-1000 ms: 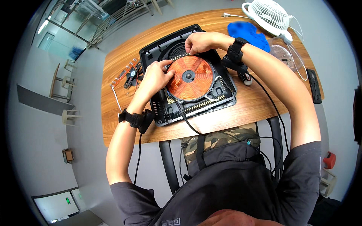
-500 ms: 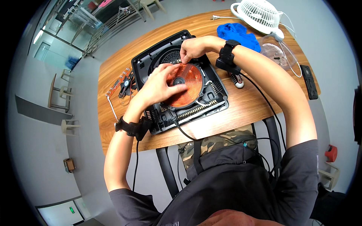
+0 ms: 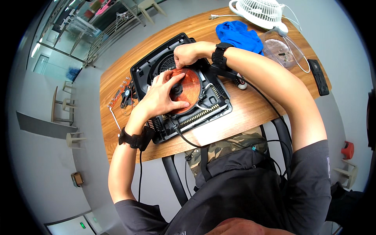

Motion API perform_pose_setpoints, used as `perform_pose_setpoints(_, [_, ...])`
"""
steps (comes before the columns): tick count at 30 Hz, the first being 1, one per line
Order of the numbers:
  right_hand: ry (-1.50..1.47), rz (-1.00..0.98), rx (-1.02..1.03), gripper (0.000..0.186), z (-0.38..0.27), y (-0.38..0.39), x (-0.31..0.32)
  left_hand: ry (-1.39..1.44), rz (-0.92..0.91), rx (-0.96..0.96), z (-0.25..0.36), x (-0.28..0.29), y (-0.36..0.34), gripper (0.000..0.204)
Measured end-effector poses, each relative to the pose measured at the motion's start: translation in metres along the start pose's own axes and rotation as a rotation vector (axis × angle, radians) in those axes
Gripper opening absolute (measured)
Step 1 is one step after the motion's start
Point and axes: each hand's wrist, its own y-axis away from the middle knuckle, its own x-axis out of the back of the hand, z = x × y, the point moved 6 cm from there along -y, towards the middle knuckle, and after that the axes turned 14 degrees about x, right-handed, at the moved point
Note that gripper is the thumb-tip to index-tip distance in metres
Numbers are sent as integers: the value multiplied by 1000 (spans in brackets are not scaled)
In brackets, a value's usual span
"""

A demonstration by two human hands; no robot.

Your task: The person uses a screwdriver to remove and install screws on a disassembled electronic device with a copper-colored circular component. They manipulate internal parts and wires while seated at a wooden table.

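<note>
A copper-wound round coil (image 3: 190,86) with a dark centre lies inside a black appliance housing (image 3: 145,65) on the wooden table. My left hand (image 3: 159,96) rests spread over the coil's left half, fingers apart and touching its surface. At the coil's far edge my right hand (image 3: 185,55) has its fingers curled down beside a round black vented section (image 3: 164,63); what they hold, if anything, is hidden. Both wrists wear black straps with devices. A black cable (image 3: 181,135) runs out from the housing's near side.
Left of the housing lie a small circuit strip (image 3: 117,94) and a little black fan (image 3: 126,98). At the back right are a blue cloth (image 3: 237,37), a white fan (image 3: 259,11) and a clear bag (image 3: 282,51). A black strip (image 3: 318,76) lies at the table's right edge (image 3: 327,88).
My left hand has spread further over the coil, its thumb moving from the left edge toward the lower part. The housing and both hands sit further left in view; my right hand stays curled.
</note>
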Motion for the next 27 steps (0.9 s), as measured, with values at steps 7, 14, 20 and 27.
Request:
perform_pose_setpoints(7, [103,42,63,26,1,-8,-2,44,14,-8,0,0,0,94])
perform_pose_setpoints(14, [34,68,114,40,4,-10,-5,-7,20,-1,2,2,2,90])
perform_pose_setpoints(20, [149,38,104,25,-9,-4,1,33,31,-3,0,1,2,90])
perform_pose_setpoints(27, [103,60,107,38,-20,3,3,-28,19,19,6,3,7,89])
